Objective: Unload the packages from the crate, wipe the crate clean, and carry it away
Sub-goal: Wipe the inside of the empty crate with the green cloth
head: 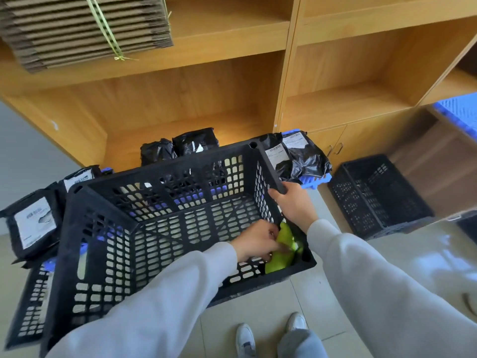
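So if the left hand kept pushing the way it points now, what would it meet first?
Probably the crate wall at the near right corner: the left hand presses the green cloth toward it. Depth is unclear.

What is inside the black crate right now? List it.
Inside the crate only a green cloth shows, held by the left hand in the near right corner. No packages show on its floor. The sleeve covers part of the near side, so that stretch cannot be checked.
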